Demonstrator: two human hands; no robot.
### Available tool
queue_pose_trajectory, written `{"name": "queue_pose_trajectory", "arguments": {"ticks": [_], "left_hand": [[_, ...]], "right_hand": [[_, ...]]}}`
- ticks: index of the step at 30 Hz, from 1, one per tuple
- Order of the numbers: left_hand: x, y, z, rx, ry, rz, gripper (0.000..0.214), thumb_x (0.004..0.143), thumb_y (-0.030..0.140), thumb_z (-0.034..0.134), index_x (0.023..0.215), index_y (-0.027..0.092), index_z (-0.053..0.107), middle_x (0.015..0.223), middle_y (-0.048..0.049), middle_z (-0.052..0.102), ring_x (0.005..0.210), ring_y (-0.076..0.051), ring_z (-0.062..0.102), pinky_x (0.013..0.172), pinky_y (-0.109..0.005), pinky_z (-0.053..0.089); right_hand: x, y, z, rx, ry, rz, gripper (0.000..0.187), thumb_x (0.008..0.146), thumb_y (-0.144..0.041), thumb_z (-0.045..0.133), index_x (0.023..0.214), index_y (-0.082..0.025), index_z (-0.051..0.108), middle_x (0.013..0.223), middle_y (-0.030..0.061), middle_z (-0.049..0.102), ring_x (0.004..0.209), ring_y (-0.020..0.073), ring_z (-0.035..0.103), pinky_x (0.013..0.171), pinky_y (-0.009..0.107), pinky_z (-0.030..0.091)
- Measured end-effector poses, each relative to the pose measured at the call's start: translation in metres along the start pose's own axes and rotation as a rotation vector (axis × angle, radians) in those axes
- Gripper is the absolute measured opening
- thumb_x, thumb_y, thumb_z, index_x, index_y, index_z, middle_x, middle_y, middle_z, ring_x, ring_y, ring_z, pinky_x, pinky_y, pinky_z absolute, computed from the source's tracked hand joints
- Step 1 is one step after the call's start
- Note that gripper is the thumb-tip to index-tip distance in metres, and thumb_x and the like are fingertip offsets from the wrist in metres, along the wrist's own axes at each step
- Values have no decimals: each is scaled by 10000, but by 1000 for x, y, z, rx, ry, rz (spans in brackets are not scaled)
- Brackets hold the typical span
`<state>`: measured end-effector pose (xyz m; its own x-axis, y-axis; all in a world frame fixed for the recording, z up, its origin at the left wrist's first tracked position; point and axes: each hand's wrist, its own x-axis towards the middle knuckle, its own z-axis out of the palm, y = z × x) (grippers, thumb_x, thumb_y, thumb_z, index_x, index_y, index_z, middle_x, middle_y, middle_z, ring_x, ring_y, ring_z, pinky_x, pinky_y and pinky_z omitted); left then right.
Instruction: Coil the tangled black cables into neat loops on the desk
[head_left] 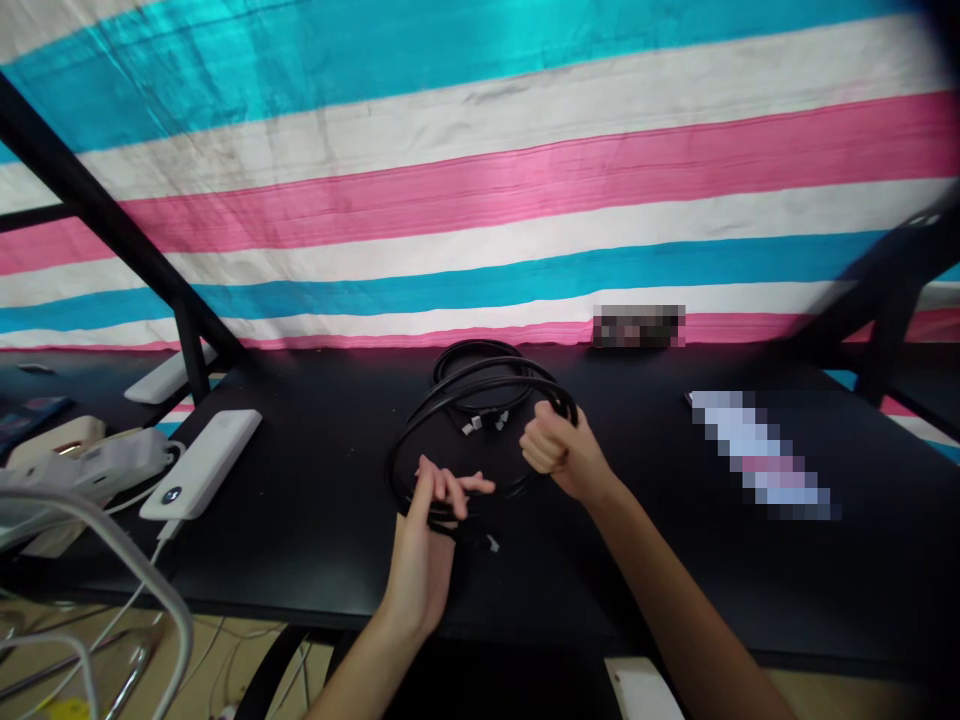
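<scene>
A black cable (450, 400) is wound into a loop above the black table (315, 520). My right hand (553, 450) is a closed fist around the loop's right side. My left hand (431, 520) pinches the loop's lower left part, fingers pressed round the strands. A silver-tipped cable end (492, 544) dangles just right of my left hand. More plug ends (484, 420) hang inside the loop. A second black coil (474, 358) lies flat on the table behind it.
A white power bank (202, 462) lies at the left, with a white power strip (82, 465) beside it and another white power bank (166, 376) further back. Black frame bars (112, 225) slant at left and right. A striped cloth (480, 180) hangs behind.
</scene>
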<state>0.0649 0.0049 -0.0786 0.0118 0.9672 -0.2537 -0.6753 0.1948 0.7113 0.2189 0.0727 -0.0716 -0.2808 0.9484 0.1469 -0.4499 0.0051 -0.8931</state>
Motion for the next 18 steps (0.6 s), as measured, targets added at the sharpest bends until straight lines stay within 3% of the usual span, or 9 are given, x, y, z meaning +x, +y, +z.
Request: {"name": "queue_pose_trajectory", "arguments": {"ticks": [2,4,6,8,11,13,15,18], "left_hand": [[1,1,-1,-123,54,-25,435,856,365,585,508,197,385,416,73,384,525,-115,557,851,-326,493],[5,5,-4,-223,169,-60,485,881,272,524,453,199,307,356,83,282,357,-67,357,667,-260,514],[11,12,-6,-284,250,-98,515,900,216,456,429,199,247,332,83,220,309,-48,213,504,-197,450],[18,18,-6,-288,258,-123,530,921,193,389,424,199,205,328,76,189,300,-44,166,429,-169,381],[30,23,-2,-259,215,-133,548,954,208,324,425,199,179,328,66,185,300,-45,204,450,-170,399],[36,24,3,-257,184,-147,556,966,259,332,426,199,212,332,64,222,320,-55,302,539,-199,467],[41,24,9,-199,137,-176,523,951,301,398,447,196,307,378,45,382,422,-88,489,655,-253,511],[45,23,14,-2,12,-196,370,882,329,540,549,181,473,653,-25,666,728,-172,665,766,-303,509]], "right_hand": [[1,4,3,-88,-14,50,528,766,-471,679,528,-220,280,381,-130,202,304,28,157,308,169,167],[3,8,7,-201,-47,87,434,804,-439,648,582,-217,348,376,-125,297,304,41,289,343,180,310],[4,11,10,-301,-73,99,357,814,-412,638,642,-211,398,412,-104,402,362,67,435,423,206,421],[4,14,13,-365,-91,115,315,794,-387,660,687,-202,428,504,-74,485,470,89,528,476,217,474],[4,19,13,-412,-129,144,278,767,-392,674,748,-187,487,634,-43,526,566,104,559,456,208,503],[4,19,10,-454,-113,160,264,789,-415,639,804,-183,514,631,-48,522,507,94,546,381,184,468],[4,17,5,-521,-52,156,259,834,-432,574,824,-178,524,545,-65,511,377,70,486,306,154,376],[6,9,-3,-589,83,84,276,883,-432,494,828,-171,563,397,-86,451,259,51,375,264,142,249]]}}
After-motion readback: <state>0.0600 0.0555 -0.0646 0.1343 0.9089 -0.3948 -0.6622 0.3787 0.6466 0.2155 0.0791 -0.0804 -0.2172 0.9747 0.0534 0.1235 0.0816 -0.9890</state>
